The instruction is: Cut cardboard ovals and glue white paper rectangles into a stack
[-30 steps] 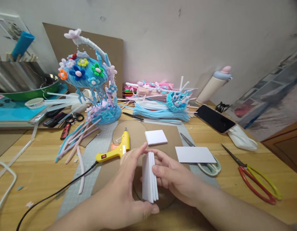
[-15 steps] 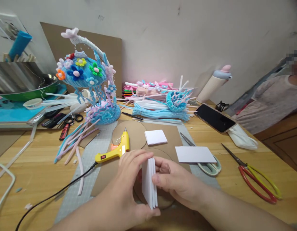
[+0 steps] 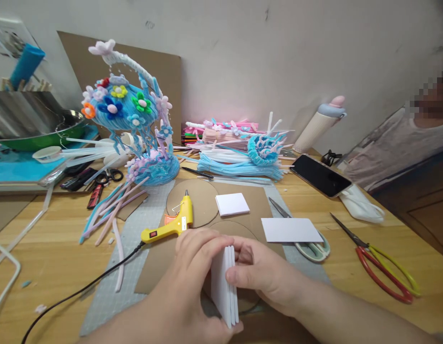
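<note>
A stack of white foam boards [image 3: 225, 286] stands on edge between my hands, its layered side facing me. My left hand [image 3: 196, 277] spans it, fingers over the top edge and thumb under the bottom corner. My right hand [image 3: 259, 270] pinches the boards from the right, thumb on the near edges. Beneath them lies a brown cardboard sheet [image 3: 153, 270] with drawn circles. Beyond my left hand a yellow hot glue gun [image 3: 185, 215] rests on the cardboard. Another small white stack [image 3: 232, 204] lies flat ahead, and a white rectangle [image 3: 291, 230] covers part of the green-handled scissors [image 3: 316, 251].
Red-and-yellow-handled scissors [image 3: 382, 272] and a phone [image 3: 319, 176] lie at right. A blue pipe-cleaner flower sculpture [image 3: 126, 114] stands at the back left. Pipe-cleaner bundles [image 3: 235, 165] lie along the wall. The glue gun's black cord [image 3: 85, 285] crosses the left side. A person [image 3: 389, 143] is at far right.
Both hands and the held board stack have come slightly lower and nearer to me. The person at the right has shifted a little. The objects on the table stay put.
</note>
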Action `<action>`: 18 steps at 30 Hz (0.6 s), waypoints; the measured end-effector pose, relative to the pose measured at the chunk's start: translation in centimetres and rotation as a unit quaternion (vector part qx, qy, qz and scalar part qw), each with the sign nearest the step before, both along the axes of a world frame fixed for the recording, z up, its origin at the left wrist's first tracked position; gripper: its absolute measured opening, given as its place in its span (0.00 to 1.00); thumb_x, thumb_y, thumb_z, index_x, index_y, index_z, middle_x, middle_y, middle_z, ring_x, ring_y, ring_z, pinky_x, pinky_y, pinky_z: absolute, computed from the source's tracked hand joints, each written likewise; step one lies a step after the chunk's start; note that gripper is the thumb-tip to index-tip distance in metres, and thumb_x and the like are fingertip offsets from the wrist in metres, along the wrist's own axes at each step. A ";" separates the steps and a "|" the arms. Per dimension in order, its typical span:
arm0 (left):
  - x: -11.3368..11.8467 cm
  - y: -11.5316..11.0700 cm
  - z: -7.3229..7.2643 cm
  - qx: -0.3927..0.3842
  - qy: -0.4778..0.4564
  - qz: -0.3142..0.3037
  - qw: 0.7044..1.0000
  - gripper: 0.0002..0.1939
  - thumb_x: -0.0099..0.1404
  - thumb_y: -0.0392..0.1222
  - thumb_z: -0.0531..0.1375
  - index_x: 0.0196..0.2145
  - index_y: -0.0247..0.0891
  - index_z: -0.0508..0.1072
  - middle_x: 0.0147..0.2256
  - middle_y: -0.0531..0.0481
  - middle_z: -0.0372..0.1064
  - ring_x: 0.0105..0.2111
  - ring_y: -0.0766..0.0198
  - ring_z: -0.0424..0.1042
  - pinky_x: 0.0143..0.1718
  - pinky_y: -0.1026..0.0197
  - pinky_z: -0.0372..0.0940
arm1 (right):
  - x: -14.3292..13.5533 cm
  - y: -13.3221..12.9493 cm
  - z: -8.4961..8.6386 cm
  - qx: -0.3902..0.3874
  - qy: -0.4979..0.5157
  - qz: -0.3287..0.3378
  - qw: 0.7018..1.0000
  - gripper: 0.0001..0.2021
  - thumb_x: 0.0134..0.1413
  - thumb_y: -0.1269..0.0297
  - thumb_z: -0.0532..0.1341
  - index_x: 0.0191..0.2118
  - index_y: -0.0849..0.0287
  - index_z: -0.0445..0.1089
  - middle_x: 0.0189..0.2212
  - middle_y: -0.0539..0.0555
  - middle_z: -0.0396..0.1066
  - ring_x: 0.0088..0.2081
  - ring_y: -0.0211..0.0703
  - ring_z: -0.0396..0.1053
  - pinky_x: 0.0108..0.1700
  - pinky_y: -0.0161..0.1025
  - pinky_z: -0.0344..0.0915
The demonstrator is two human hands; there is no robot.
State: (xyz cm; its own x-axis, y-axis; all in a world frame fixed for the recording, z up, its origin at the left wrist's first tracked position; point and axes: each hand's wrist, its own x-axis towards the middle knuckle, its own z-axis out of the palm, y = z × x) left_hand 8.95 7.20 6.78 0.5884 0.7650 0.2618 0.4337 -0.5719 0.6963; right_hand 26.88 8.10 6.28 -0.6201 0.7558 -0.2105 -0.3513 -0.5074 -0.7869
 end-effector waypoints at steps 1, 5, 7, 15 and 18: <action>0.0 0.0 0.0 0.007 -0.001 0.003 1.000 0.47 0.42 0.37 0.69 0.56 0.50 0.51 0.51 0.48 0.56 0.53 0.49 0.56 0.56 0.46 0.54 | -0.1 0.0 0.0 -0.005 -0.001 0.001 1.000 0.22 0.43 0.63 0.72 0.46 0.61 0.72 0.38 0.53 0.72 0.38 0.39 0.69 0.41 0.35 0.62; 0.2 -0.1 -0.1 0.028 -0.011 0.008 1.000 0.47 0.40 0.36 0.68 0.55 0.49 0.52 0.49 0.48 0.58 0.51 0.49 0.58 0.55 0.46 0.53 | -0.2 -0.1 0.0 -0.015 -0.006 0.000 1.000 0.22 0.40 0.61 0.73 0.44 0.61 0.72 0.36 0.53 0.72 0.37 0.39 0.68 0.40 0.35 0.62; 0.3 -0.2 -0.2 0.032 -0.009 0.007 0.999 0.47 0.40 0.36 0.68 0.55 0.48 0.52 0.49 0.47 0.58 0.51 0.48 0.58 0.55 0.46 0.53 | -0.2 -0.1 0.0 -0.014 -0.008 0.000 1.000 0.22 0.40 0.62 0.73 0.43 0.62 0.72 0.35 0.52 0.72 0.36 0.39 0.68 0.40 0.35 0.62; -0.7 -0.1 -1.3 0.021 -0.005 -0.032 0.999 0.57 0.46 0.57 0.69 0.63 0.49 0.38 0.59 0.39 0.47 0.61 0.41 0.48 0.60 0.40 0.44 | 0.3 0.0 0.6 0.070 -0.082 -0.002 0.994 0.27 0.40 0.62 0.72 0.48 0.57 0.66 0.43 0.55 0.70 0.46 0.47 0.67 0.51 0.46 0.61; -1.1 -0.2 -1.6 -0.017 -0.087 0.007 0.996 0.53 0.51 0.68 0.60 0.63 0.47 0.36 0.61 0.38 0.40 0.63 0.42 0.42 0.61 0.42 0.43 | 0.6 -0.4 0.7 0.230 -0.264 -0.089 0.932 0.29 0.39 0.68 0.70 0.50 0.52 0.62 0.46 0.54 0.68 0.50 0.50 0.65 0.53 0.50 0.58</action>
